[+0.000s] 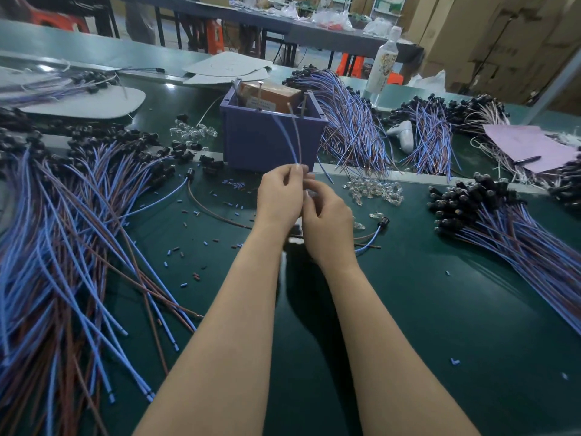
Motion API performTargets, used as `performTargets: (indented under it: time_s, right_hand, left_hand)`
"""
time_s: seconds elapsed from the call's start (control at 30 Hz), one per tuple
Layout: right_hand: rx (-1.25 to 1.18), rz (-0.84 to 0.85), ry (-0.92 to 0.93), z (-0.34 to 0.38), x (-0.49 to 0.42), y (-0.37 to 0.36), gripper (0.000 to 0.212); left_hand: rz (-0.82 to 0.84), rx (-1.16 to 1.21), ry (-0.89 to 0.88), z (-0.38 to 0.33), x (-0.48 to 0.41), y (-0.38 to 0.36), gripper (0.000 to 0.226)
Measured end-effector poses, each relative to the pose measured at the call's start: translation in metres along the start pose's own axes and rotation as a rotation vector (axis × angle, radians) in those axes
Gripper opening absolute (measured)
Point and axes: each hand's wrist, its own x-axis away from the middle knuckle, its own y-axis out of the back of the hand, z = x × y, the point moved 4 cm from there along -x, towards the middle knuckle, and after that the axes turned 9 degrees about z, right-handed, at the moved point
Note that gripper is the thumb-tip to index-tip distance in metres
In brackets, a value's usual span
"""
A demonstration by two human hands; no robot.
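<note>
My left hand [281,196] pinches a pair of thin wires [290,140], one blue and one brown, which rise and curve toward the purple box [267,143]. My right hand [327,221] is just below and to the right, fingers curled at the lower end of the same wires; a small clear piece seems to sit at its fingertips, blurred. Both hands hover above the dark green table [408,309]. What the wires end in is hidden by my fingers.
A big pile of blue and brown wires with black sockets [63,231] fills the left. More bundles lie at the right [518,228] and behind the box [352,121]. Clear LEDs [374,190] sit nearby, with a loose socket wire [375,229], a bottle [382,61] and pink paper [531,146].
</note>
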Motion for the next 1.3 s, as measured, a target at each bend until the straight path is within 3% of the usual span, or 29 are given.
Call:
performTargets:
  time_s: [0.13, 0.27, 0.33, 0.4, 0.43, 0.5, 0.57, 0.67, 0.73, 0.87, 1.0, 1.1, 1.2, 1.3]
  right_hand:
    - [0.216, 0.024, 0.101, 0.015, 0.000, 0.023, 0.015]
    - [0.348, -0.095, 0.052, 0.016, -0.002, 0.073, 0.022]
    - [0.308, -0.198, 0.062, 0.015, 0.003, 0.103, 0.026]
    - [0.165, -0.398, 0.073, 0.012, 0.013, 0.134, 0.033]
    - [0.053, -0.505, 0.067, 0.008, 0.019, 0.148, 0.033]
    - [-0.256, -0.671, 0.046, -0.005, 0.030, 0.169, 0.030]
    - [-0.569, -0.770, 0.032, -0.021, 0.040, 0.184, 0.028]
    - [-0.824, -0.872, -0.031, -0.049, 0.056, 0.203, 0.028]
    - [-0.886, -0.960, -0.104, -0.071, 0.069, 0.217, 0.027]
    - [-1.107, -1.094, -0.242, -0.108, 0.088, 0.237, 0.021]
    - [-1.330, -1.157, -0.253, -0.135, 0.087, 0.248, 0.020]
    - [-1.224, -1.033, -0.392, -0.151, 0.081, 0.242, 0.026]
    - [-0.902, -0.802, -0.567, -0.159, 0.074, 0.236, 0.033]
    - [-0.728, -0.721, -0.611, -0.160, 0.069, 0.235, 0.028]
  left_hand:
    - [0.051, -0.073, -0.220, -0.041, 0.006, -0.011, 0.026]
    - [0.101, -0.271, -0.488, -0.093, 0.019, -0.042, 0.019]
    - [0.046, -0.354, -0.466, -0.099, 0.025, -0.055, 0.023]
    - [0.028, -0.424, -0.291, -0.088, 0.025, -0.067, 0.038]
    - [0.114, -0.421, -0.155, -0.077, 0.026, -0.078, 0.049]
    - [0.426, -0.215, 0.172, -0.053, 0.036, -0.116, 0.069]
    - [0.652, 0.194, 0.417, -0.040, 0.048, -0.159, 0.071]
    - [0.660, 0.706, 0.447, -0.043, 0.047, -0.206, 0.046]
    - [0.663, 0.786, 0.374, -0.050, 0.041, -0.230, 0.032]
    - [0.610, 0.561, 0.264, -0.048, 0.034, -0.279, 0.031]
    - [0.531, 0.262, 0.223, -0.026, 0.029, -0.312, 0.037]
    - [0.526, 0.048, 0.251, -0.004, 0.023, -0.323, 0.032]
    - [0.494, -0.315, 0.172, 0.009, 0.017, -0.321, 0.034]
    - [0.512, -0.453, 0.115, 0.010, 0.012, -0.318, 0.036]
